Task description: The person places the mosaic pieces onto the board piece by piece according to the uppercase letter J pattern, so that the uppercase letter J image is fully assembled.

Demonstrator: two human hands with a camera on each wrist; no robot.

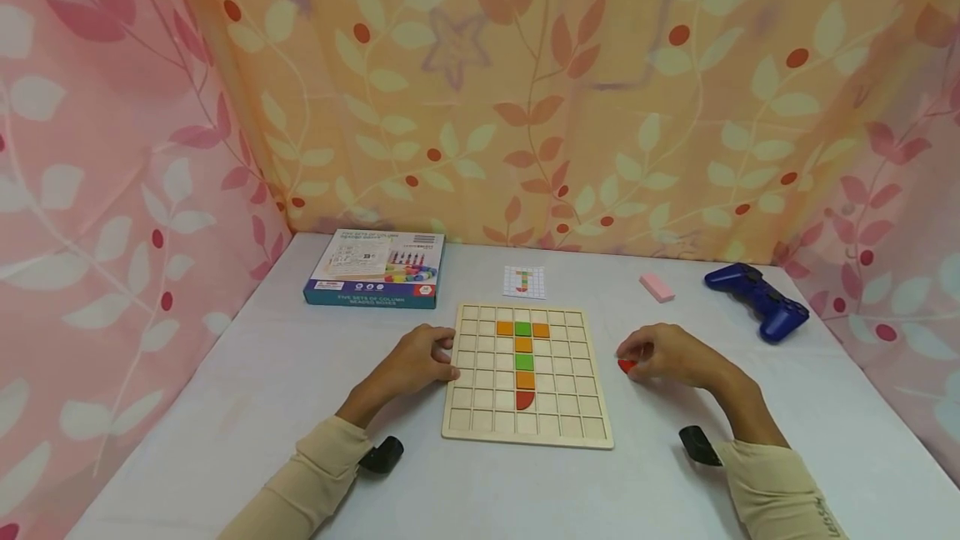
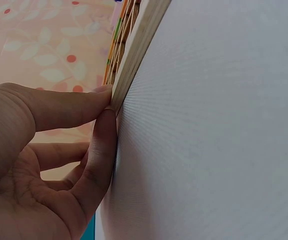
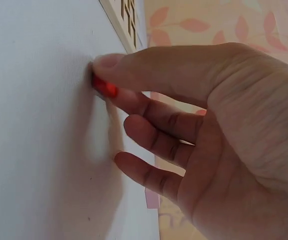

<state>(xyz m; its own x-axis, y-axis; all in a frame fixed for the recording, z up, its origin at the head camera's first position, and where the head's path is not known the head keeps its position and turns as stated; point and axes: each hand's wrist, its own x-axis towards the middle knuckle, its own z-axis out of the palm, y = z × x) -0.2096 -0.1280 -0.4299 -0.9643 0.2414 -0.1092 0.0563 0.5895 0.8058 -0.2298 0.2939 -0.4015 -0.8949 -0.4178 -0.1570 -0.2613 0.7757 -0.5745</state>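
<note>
A pale wooden grid board (image 1: pixel 558 407) lies on the table between the hands. Orange and green square tiles (image 1: pixel 523 362) form a T in its cells, with a red rounded tile (image 1: pixel 524 400) at the bottom. My left hand (image 1: pixel 416 361) grips the board's left edge, thumb and index finger at the rim; the left wrist view shows these fingertips against the wooden side (image 2: pixel 138 47). To the right of the board, my right hand (image 1: pixel 671 354) pinches a small red tile (image 3: pixel 105 87) between thumb and index finger, close over the tabletop. Its other fingers are loosely bent.
Behind the board lies a small pattern card (image 1: pixel 535 272) printed with a similar coloured figure. A boxed set (image 1: pixel 371 298) sits at the back left. At the back right are a pink block (image 1: pixel 657 287) and a blue game controller (image 1: pixel 757 300). Patterned curtains (image 1: pixel 450 107) enclose the table.
</note>
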